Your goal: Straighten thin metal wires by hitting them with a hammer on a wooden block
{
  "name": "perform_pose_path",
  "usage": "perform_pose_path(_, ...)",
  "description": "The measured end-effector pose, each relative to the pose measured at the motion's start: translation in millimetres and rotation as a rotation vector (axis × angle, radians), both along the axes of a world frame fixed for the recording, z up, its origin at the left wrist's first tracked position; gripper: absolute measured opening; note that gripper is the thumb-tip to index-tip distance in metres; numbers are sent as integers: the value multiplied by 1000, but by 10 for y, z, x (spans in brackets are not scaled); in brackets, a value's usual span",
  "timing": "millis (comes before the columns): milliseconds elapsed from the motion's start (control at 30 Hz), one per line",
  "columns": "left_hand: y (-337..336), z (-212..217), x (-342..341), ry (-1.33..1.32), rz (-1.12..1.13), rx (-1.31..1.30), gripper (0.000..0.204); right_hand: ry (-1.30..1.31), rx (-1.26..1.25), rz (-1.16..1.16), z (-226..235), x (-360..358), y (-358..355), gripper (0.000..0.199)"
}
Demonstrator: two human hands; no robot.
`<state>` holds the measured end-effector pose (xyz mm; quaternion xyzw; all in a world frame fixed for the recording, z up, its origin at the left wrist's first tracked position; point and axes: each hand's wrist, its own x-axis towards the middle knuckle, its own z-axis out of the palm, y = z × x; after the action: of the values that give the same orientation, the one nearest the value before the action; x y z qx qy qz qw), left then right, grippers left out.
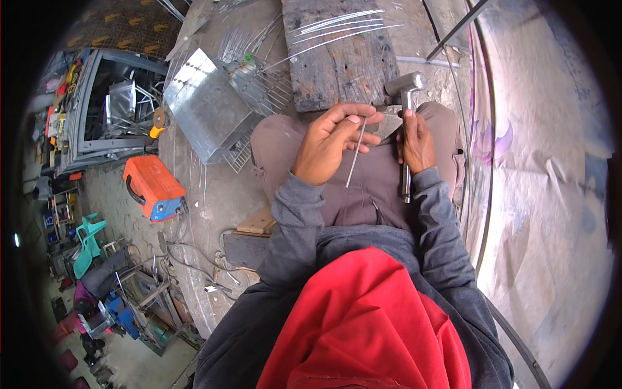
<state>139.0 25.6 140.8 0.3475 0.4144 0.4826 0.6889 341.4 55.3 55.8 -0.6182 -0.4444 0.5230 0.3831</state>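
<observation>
Between the thumb and fingers of my left hand point(328, 144) is a thin metal rod point(356, 154), held tilted above my lap. My right hand point(416, 141) is wrapped around the shaft of a metal hammer point(407, 83), which stands roughly upright with its head up near the wooden block. Just beyond my knees lies the thick, worn wooden block point(337, 71). Several thin metal rods point(340, 23) rest across its far part, and one longer rod sticks out past its left edge.
Left of the block are a sheet-metal box point(210, 113) and wire grates point(275, 94). An orange welding machine point(154, 187) with cables sits further left, near a metal frame point(97, 107) filled with scrap. A printed sheet point(544, 162) hangs on the right. Another person is at the lower left.
</observation>
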Motion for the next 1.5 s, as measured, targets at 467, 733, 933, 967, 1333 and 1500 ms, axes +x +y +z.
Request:
perform_pose_path(467, -132, 602, 251, 794, 243, 872, 27, -11, 25, 35, -90, 17, 2, 51)
perform_pose_path(733, -191, 573, 638, 463, 388, 861, 40, 863, 38, 13, -383, 207, -59, 52)
perform_pose_path(933, -198, 663, 666, 478, 385, 938, 43, -202, 481, 59, 79, 43, -143, 55)
perform_pose_path(967, -170, 679, 720, 465, 376, 942, 43, -272, 369, 85, -164, 163, -3, 56)
perform_pose_path(1333, -159, 701, 715, 383, 475, 967, 31, -444, 301, 119, -461, 156, 78, 49)
perform_pose_path(1500, -175, 716, 644, 500, 441, 1044, 37, -466, 502, 180, -425, 167, 56, 47)
